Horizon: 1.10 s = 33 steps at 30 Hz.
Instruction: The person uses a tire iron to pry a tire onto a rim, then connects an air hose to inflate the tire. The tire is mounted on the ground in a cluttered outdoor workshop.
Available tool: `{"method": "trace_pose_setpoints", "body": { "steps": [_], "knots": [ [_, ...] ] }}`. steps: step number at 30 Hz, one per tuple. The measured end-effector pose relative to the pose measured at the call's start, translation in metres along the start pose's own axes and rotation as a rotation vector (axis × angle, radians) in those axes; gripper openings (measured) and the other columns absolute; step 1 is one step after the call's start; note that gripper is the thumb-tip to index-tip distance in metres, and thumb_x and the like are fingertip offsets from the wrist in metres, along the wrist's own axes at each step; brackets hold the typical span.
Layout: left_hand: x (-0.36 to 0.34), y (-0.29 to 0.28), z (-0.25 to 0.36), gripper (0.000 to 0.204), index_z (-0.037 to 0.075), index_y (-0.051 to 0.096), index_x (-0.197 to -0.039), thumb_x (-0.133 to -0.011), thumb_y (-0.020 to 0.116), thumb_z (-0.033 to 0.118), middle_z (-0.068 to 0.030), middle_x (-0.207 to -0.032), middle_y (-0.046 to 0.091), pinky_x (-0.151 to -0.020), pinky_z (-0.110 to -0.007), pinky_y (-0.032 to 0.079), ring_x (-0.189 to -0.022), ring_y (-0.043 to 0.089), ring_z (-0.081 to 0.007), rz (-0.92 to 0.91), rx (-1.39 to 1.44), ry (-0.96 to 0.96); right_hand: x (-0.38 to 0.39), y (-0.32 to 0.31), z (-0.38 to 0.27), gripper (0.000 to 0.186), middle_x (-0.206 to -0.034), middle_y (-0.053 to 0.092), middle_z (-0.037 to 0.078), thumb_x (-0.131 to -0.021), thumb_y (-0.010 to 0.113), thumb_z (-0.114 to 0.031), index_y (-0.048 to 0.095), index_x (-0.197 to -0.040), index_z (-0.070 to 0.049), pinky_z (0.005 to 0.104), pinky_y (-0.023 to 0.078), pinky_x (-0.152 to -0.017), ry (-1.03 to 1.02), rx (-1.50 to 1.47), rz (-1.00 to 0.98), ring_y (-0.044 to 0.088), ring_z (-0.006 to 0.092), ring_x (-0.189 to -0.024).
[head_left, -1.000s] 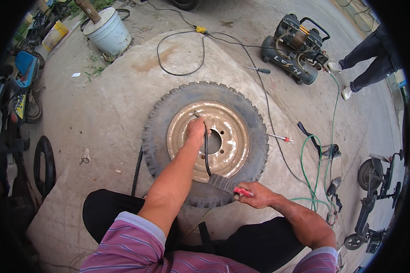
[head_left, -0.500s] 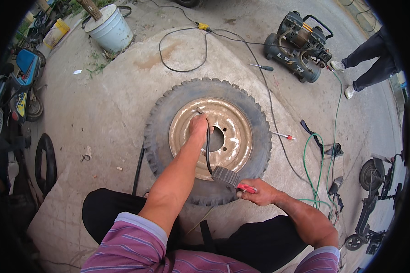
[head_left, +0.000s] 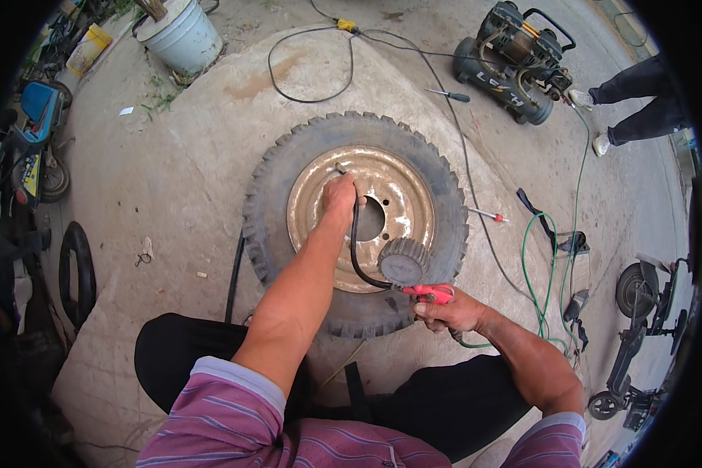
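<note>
A large wheel lies flat on the ground before me: a black knobbly tyre (head_left: 273, 179) on a rusty tan rim (head_left: 409, 187) with a round centre hole. My left hand (head_left: 340, 196) is closed at the upper left of the rim, around the end of a black hose (head_left: 354, 249); a small metal tip (head_left: 341, 168) pokes out past its fingers. The valve itself I cannot make out. Over the rim's lower right, my right hand (head_left: 454, 310) grips a red-handled tyre inflator (head_left: 429, 293). Its round, rubber-ringed gauge (head_left: 404, 261) faces up. A green air hose (head_left: 476, 345) runs from its lower end.
An air compressor (head_left: 515, 66) stands at the far right, beside a person's legs (head_left: 639, 101). A screwdriver (head_left: 454, 96), a red-ended tool (head_left: 491, 214) and cables lie around. A white bucket (head_left: 183, 39) is far left, an inner tube (head_left: 76, 265) left, a scooter (head_left: 632, 343) right.
My right hand has turned the inflator, so its gauge tips from edge-on to facing up and sits a little higher and further right. My left hand stays at the rim. The view shifts slightly.
</note>
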<state>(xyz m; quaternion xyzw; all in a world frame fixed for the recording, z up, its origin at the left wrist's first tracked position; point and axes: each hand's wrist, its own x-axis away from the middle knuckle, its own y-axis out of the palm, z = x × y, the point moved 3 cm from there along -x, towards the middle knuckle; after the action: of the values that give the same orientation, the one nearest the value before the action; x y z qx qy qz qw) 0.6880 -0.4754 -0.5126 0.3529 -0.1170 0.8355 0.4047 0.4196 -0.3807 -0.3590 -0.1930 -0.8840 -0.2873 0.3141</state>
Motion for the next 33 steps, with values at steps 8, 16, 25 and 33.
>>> {"method": "trace_pose_setpoints", "body": {
  "steps": [8, 16, 25, 33],
  "knots": [
    [-0.003, -0.001, -0.003, 0.028, 0.004, 0.056, -0.081, -0.098, 0.050, 0.026, -0.0075, -0.064, 0.055, -0.042, -0.034, 0.047, -0.047, 0.055, -0.0191, 0.000, -0.006, -0.006, -0.003, -0.002, 0.000, 0.025, -0.068, 0.047, -0.002, -0.095, 0.064, -0.032, 0.055, -0.088, -0.009, 0.0260, 0.037, -0.051, 0.019, -0.117, -0.022, 0.043, 0.0082, -0.055],
    [-0.002, -0.001, -0.001, 0.027, 0.003, 0.057, -0.081, -0.095, 0.053, 0.026, -0.0094, -0.065, 0.056, -0.042, -0.034, 0.048, -0.047, 0.056, -0.0200, 0.003, -0.003, 0.004, -0.001, -0.002, -0.003, 0.026, -0.067, 0.047, -0.002, -0.096, 0.061, -0.034, 0.056, -0.090, -0.009, 0.0267, 0.037, -0.052, 0.001, -0.148, -0.056, 0.044, 0.0089, -0.054],
    [-0.002, -0.001, -0.001, 0.026, 0.003, 0.057, -0.081, -0.094, 0.054, 0.025, -0.0090, -0.066, 0.057, -0.042, -0.034, 0.048, -0.047, 0.056, -0.0199, 0.014, -0.008, -0.001, 0.000, 0.001, -0.007, 0.031, -0.070, 0.043, -0.002, -0.094, 0.064, -0.036, 0.053, -0.096, -0.008, 0.0269, 0.038, -0.053, 0.017, -0.197, -0.083, 0.042, 0.0090, -0.055],
    [0.001, 0.000, 0.001, 0.027, 0.003, 0.057, -0.082, -0.095, 0.053, 0.026, -0.0090, -0.066, 0.057, -0.042, -0.034, 0.049, -0.047, 0.056, -0.0196, 0.015, -0.036, 0.011, 0.000, 0.001, -0.009, 0.030, -0.070, 0.043, -0.002, -0.095, 0.062, -0.037, 0.053, -0.096, -0.008, 0.0259, 0.038, -0.053, 0.022, -0.206, -0.089, 0.042, 0.0082, -0.054]
  ]
}}
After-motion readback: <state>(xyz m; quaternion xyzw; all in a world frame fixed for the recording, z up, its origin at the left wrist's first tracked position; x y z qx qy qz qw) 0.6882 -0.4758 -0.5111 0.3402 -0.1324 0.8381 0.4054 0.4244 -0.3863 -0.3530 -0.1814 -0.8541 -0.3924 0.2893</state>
